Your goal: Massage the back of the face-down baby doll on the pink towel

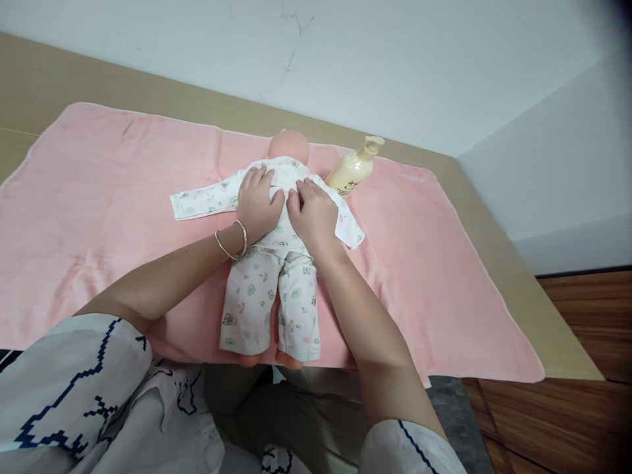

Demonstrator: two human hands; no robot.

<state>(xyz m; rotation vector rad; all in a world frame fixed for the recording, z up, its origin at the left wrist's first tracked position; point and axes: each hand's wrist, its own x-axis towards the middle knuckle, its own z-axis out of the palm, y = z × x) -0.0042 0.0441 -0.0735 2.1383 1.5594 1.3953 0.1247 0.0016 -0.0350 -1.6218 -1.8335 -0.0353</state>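
A baby doll [289,146] lies stretched out on a pink blanket [424,263], its head away from me and its feet at the near edge. It wears a white patterned top [284,227] and matching trousers [251,299]. My left hand [259,205] rests on the left side of the doll's torso, fingers laid over the cloth and thumb apart. On the right side, my right hand [316,214] lies against the top with its fingers somewhat bent and its thumb apart. The doll's face does not show.
A pale yellow pump bottle [351,172] stands on the blanket beside the doll's right-hand sleeve. Beneath the blanket is a light wooden table [523,303], with a white wall [395,66] behind it. Brown wooden panels [553,421] appear at the lower right.
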